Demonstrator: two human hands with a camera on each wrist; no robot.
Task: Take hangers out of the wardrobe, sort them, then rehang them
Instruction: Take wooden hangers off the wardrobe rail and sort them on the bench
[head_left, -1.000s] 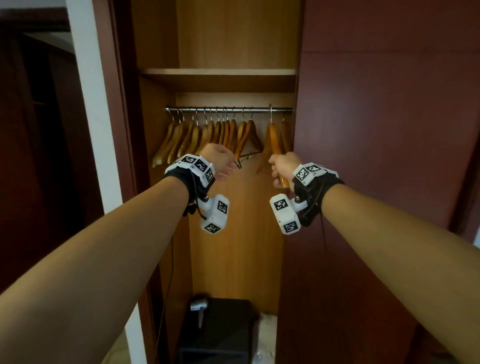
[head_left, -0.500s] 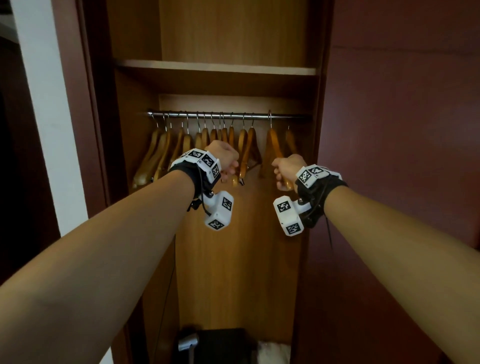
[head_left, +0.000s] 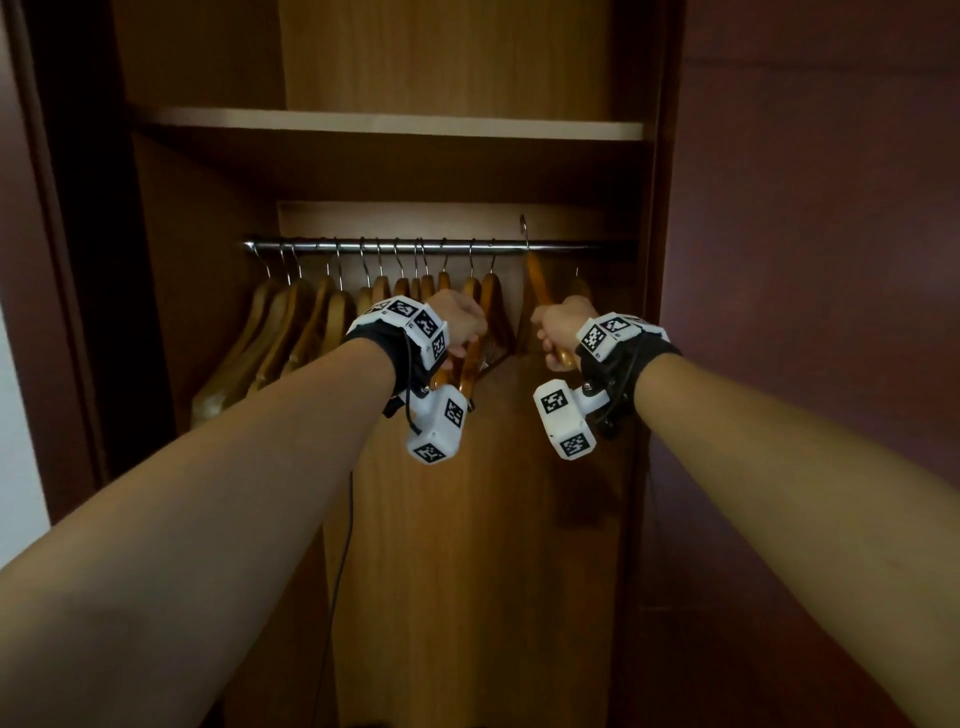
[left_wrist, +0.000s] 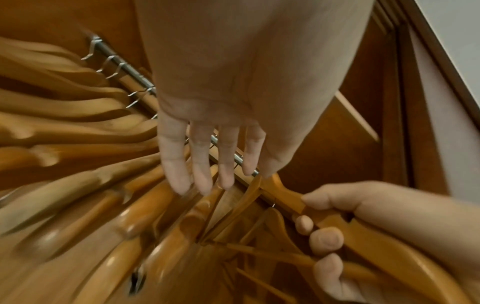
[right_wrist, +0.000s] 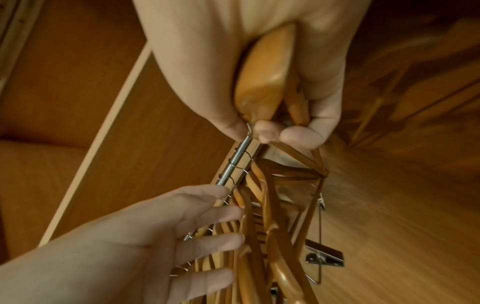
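Note:
A row of several wooden hangers (head_left: 322, 322) hangs on the metal rail (head_left: 571, 244) inside the wardrobe. My right hand (head_left: 553, 332) grips the arm of one wooden hanger (head_left: 537, 280) to the right of the row. Its wire hook stands up above the rail. In the right wrist view my right hand (right_wrist: 280, 131) wraps the fingers and thumb round that hanger (right_wrist: 262, 82). My left hand (head_left: 462, 325) is at the right end of the row. Its fingers (left_wrist: 205, 185) are straight and lie against the hangers (left_wrist: 155, 216).
A wooden shelf (head_left: 389, 124) runs just above the rail. A dark red wardrobe door (head_left: 805, 312) closes the right side. One more hanger (head_left: 579, 286) hangs right of the held one. A hanger with metal clips (right_wrist: 324, 257) hangs among the row. A thin cable (head_left: 343, 545) drops down the back panel.
The view has moved closer to the rail. My right hand has raised its hanger, so the hook now stands higher above the rail. My left hand stays against the right end of the row.

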